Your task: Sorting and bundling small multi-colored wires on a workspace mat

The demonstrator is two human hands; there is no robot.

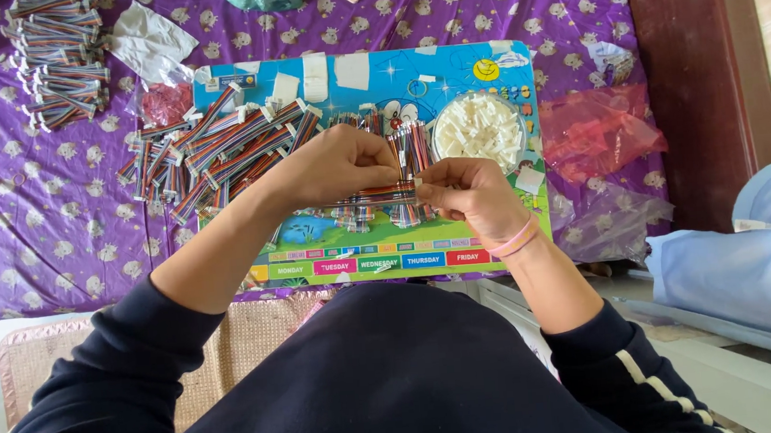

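Observation:
My left hand [332, 164] and my right hand [467, 193] together hold a short multicoloured ribbon cable [382, 193] level above a colourful picture board [495, 227]. The left hand pinches the cable's left part; the right hand's fingertips grip its right end, where a small white connector shows. Behind the hands stands a bunch of similar cables [412, 144]. A round clear bowl of white plastic connectors [479, 129] sits just beyond the right hand.
A heap of ribbon cables [218, 147] covers the board's left side. More bundled cables [58, 58] lie at far left on the purple patterned cloth [24, 224]. Plastic bags, a red one [601, 129] among them, lie at right beside a dark wooden edge [688, 87].

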